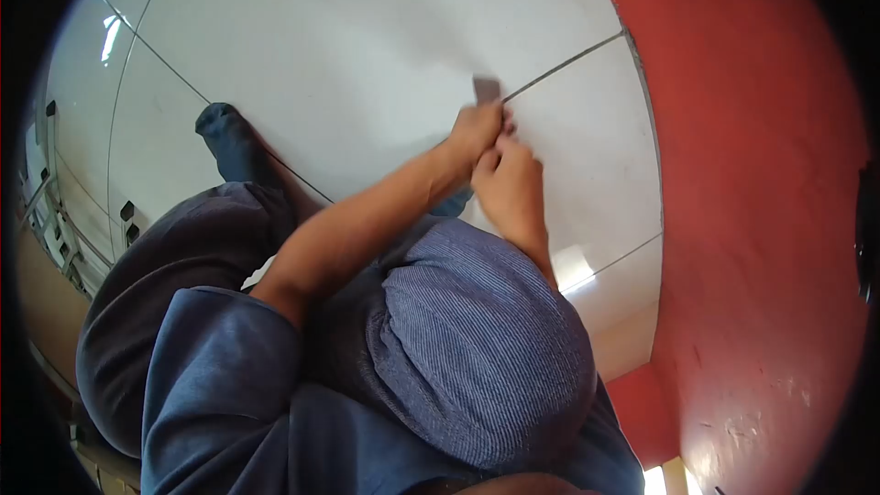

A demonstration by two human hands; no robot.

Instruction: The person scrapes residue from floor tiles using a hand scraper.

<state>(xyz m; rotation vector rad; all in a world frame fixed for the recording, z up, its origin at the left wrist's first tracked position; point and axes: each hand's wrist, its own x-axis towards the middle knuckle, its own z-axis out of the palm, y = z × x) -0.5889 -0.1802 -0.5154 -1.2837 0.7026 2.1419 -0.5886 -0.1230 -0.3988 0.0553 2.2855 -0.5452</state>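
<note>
My left hand (478, 129) is closed around a flat grey scraper-like blade (487, 89). Its squared end sticks out past my fingers, near a grout line (568, 64) between the floor tiles. Motion blur and my fingers hide the rest of it. Just below, nearly touching the left, my right hand (511, 185) is curled shut; what lies inside its fingers is hidden. Both hands are low over the white tiled floor (348, 55), beyond my bent knee (486, 330) in blue-grey ribbed cloth.
A red wall (742, 174) rises along the right, meeting the floor at a dark seam. My dark-socked foot (225, 133) rests on the tiles at left. Metal frames with black end caps (55, 211) stand at the far left edge.
</note>
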